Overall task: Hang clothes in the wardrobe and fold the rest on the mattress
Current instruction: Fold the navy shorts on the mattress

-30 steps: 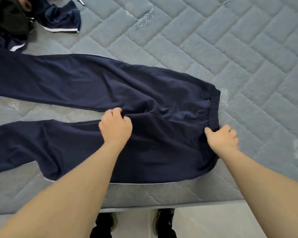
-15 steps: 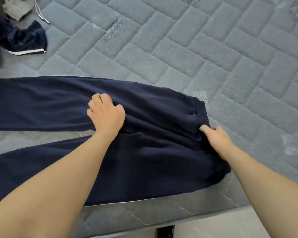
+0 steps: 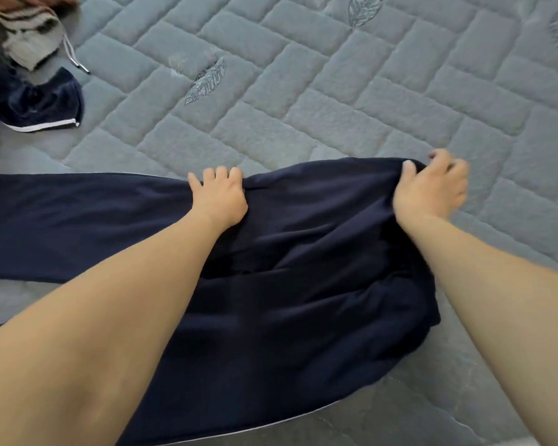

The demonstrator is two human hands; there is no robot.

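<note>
Grey quilted mattress (image 3: 351, 101) fills the view, stitched in a brick pattern with a few embroidered leaf motifs. Across its near part lie dark navy trousers (image 3: 287, 300), one leg running off to the left edge, the waist end toward the right, the near half bunched and folded up over the far half. The left hand (image 3: 218, 196) has its grip closed on the trouser fabric at the far edge of the folded cloth, fingers curled over it near the middle. The right hand (image 3: 432, 188), slightly blurred, pinches the waistband end at the far right corner, thumb on top and fingers tucked around the cloth. Both bare forearms reach in from the near side. At the far left sits a small heap of other clothes: a navy garment with white trim (image 3: 42, 104) and a grey ribbed garment with a drawstring (image 3: 26, 37).
</note>
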